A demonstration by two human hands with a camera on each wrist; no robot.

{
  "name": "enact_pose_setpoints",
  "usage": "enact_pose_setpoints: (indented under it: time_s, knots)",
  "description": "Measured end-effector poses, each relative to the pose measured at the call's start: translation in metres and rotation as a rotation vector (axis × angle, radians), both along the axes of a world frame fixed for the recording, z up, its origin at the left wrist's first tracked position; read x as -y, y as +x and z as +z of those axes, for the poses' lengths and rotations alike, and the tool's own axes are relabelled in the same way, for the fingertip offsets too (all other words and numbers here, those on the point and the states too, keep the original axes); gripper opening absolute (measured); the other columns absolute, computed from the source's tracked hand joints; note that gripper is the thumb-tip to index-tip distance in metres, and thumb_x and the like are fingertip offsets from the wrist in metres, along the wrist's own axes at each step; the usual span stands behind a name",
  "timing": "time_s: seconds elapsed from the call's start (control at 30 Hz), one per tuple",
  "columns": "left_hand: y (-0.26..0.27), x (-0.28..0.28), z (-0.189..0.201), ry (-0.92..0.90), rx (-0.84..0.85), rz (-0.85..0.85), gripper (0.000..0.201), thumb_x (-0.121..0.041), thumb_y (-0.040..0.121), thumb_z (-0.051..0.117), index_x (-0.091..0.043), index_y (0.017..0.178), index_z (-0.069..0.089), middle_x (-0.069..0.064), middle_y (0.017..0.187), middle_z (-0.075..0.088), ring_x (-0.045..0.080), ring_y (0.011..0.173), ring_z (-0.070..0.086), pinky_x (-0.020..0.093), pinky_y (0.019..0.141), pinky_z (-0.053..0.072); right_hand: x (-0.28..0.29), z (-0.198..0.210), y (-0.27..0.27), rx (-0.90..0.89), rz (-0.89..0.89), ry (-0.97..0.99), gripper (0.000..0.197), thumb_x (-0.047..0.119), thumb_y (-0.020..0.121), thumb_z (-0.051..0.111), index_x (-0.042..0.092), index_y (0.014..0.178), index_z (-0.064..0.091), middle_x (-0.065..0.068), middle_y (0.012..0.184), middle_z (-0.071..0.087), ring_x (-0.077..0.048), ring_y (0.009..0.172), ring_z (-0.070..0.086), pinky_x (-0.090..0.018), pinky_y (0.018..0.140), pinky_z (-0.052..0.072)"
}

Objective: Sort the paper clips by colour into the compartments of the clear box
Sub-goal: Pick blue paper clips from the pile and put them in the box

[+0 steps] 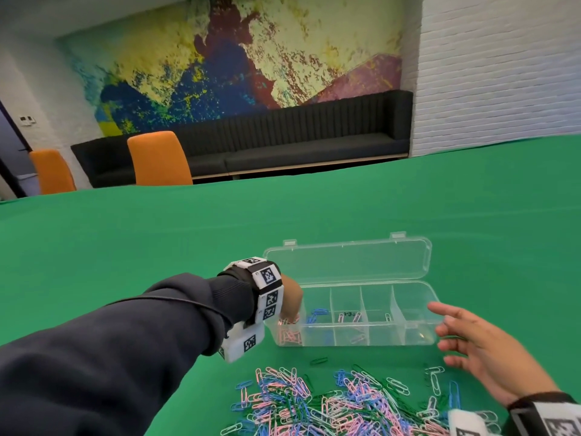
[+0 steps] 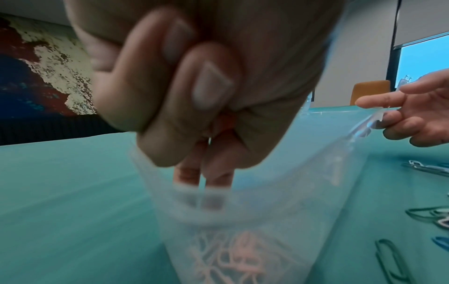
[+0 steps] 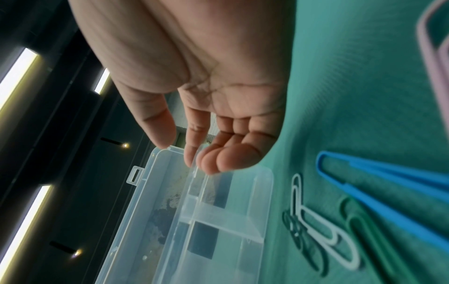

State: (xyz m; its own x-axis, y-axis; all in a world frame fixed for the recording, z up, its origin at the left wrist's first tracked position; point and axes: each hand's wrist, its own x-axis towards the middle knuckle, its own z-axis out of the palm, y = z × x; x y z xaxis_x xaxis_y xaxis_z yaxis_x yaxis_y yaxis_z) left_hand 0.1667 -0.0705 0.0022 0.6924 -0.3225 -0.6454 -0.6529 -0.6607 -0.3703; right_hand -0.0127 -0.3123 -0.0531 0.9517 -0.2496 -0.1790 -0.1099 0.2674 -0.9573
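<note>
The clear box (image 1: 412,328) lies open on the green table, its lid (image 1: 345,259) folded back. My left hand (image 1: 290,313) hangs over the box's left end compartment with its fingers bunched and pointing down; in the left wrist view a bit of pink shows between the fingers (image 2: 218,173). Pink clips (image 1: 290,336) lie in that compartment (image 2: 238,259), and blue clips (image 1: 317,314) in the one beside it. My right hand (image 1: 443,325) is spread, fingertips (image 3: 218,163) touching the box's right end (image 3: 218,221). The mixed pile of clips (image 1: 330,401) lies in front of the box.
A single green clip (image 1: 319,360) lies between box and pile. Loose blue (image 3: 388,192) and white (image 3: 323,240) clips lie by my right wrist. Two orange chairs (image 1: 158,158) and a black bench (image 1: 283,143) stand beyond the table's far edge.
</note>
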Motion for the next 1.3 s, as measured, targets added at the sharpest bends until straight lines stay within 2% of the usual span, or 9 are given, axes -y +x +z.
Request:
enact_pose_setpoints:
  time_s: [0.07, 0.2, 0.37, 0.53, 0.7, 0.83, 1.0, 1.17, 1.3]
  knots:
    - [-0.002, -0.001, 0.000, -0.026, -0.006, 0.027, 0.031, -0.023, 0.095, 0.052, -0.004, 0.117, 0.063, 0.009, 0.119, 0.065, 0.022, 0.101, 0.062, 0.030, 0.089, 0.047, 0.000, -0.001, 0.001, -0.002, 0.000, -0.002, 0.025, 0.006, 0.093, 0.042, 0.013, 0.109, 0.061, -0.008, 0.072, 0.055, -0.019, 0.062, 0.049, -0.031, 0.056, 0.040]
    - [-0.011, 0.003, 0.007, -0.116, 0.010, 0.031, 0.032, -0.022, 0.095, 0.053, -0.005, 0.121, 0.060, 0.008, 0.121, 0.063, 0.023, 0.109, 0.060, 0.030, 0.092, 0.045, 0.000, 0.000, 0.001, -0.001, -0.005, 0.007, 0.025, 0.005, 0.094, 0.042, 0.013, 0.107, 0.060, -0.009, 0.073, 0.054, -0.019, 0.063, 0.048, -0.031, 0.056, 0.039]
    - [-0.014, 0.000, 0.015, -0.168, 0.007, 0.044, 0.028, -0.017, 0.095, 0.052, -0.012, 0.121, 0.062, 0.004, 0.123, 0.062, 0.020, 0.111, 0.058, 0.026, 0.086, 0.043, -0.002, 0.000, 0.001, 0.001, -0.014, 0.011, 0.025, 0.005, 0.094, 0.042, 0.013, 0.107, 0.061, -0.008, 0.074, 0.053, -0.018, 0.062, 0.047, -0.030, 0.055, 0.037]
    - [-0.015, -0.004, 0.014, -0.148, -0.025, 0.032, 0.031, -0.012, 0.095, 0.050, -0.013, 0.124, 0.060, 0.003, 0.124, 0.061, 0.014, 0.095, 0.054, 0.024, 0.083, 0.041, -0.001, -0.001, 0.001, 0.003, -0.011, 0.006, 0.025, 0.006, 0.094, 0.043, 0.013, 0.108, 0.061, -0.008, 0.074, 0.054, -0.018, 0.062, 0.049, -0.030, 0.055, 0.039]
    - [-0.020, 0.001, 0.011, -0.112, -0.014, -0.015, 0.032, -0.009, 0.096, 0.047, -0.009, 0.126, 0.058, 0.006, 0.128, 0.059, 0.023, 0.113, 0.057, 0.030, 0.094, 0.043, -0.001, -0.002, 0.002, 0.000, -0.008, -0.004, 0.025, 0.006, 0.093, 0.044, 0.014, 0.109, 0.061, -0.007, 0.074, 0.055, -0.017, 0.060, 0.049, -0.029, 0.054, 0.041]
    - [-0.017, -0.001, 0.011, -0.102, -0.032, -0.011, 0.032, -0.010, 0.096, 0.048, -0.010, 0.126, 0.059, 0.006, 0.127, 0.060, 0.018, 0.095, 0.055, 0.029, 0.091, 0.043, 0.000, -0.003, 0.002, 0.000, -0.002, -0.005, 0.025, 0.006, 0.094, 0.043, 0.014, 0.109, 0.061, -0.007, 0.075, 0.054, -0.017, 0.061, 0.049, -0.029, 0.055, 0.041]
    - [-0.018, -0.002, 0.011, -0.125, -0.008, -0.003, 0.030, -0.014, 0.095, 0.051, -0.010, 0.124, 0.060, 0.005, 0.125, 0.061, 0.022, 0.112, 0.058, 0.030, 0.093, 0.044, 0.000, -0.003, 0.002, 0.000, -0.004, -0.008, 0.025, 0.007, 0.094, 0.043, 0.014, 0.109, 0.061, -0.007, 0.075, 0.055, -0.018, 0.062, 0.050, -0.029, 0.054, 0.042]
    - [-0.015, -0.004, 0.011, -0.105, -0.004, 0.000, 0.027, -0.011, 0.094, 0.054, -0.009, 0.118, 0.064, 0.006, 0.122, 0.063, 0.017, 0.093, 0.056, 0.028, 0.090, 0.045, -0.001, -0.002, 0.002, 0.003, -0.005, 0.001, 0.025, 0.006, 0.094, 0.043, 0.014, 0.108, 0.061, -0.006, 0.073, 0.054, -0.017, 0.061, 0.049, -0.028, 0.052, 0.042]
    - [-0.020, -0.002, 0.014, -0.024, 0.003, -0.036, 0.029, -0.009, 0.095, 0.048, -0.005, 0.120, 0.062, 0.011, 0.121, 0.062, 0.023, 0.093, 0.056, 0.030, 0.087, 0.044, -0.001, -0.002, 0.002, 0.002, -0.004, 0.010, 0.025, 0.005, 0.094, 0.042, 0.014, 0.107, 0.061, -0.007, 0.073, 0.054, -0.017, 0.061, 0.049, -0.028, 0.052, 0.041]
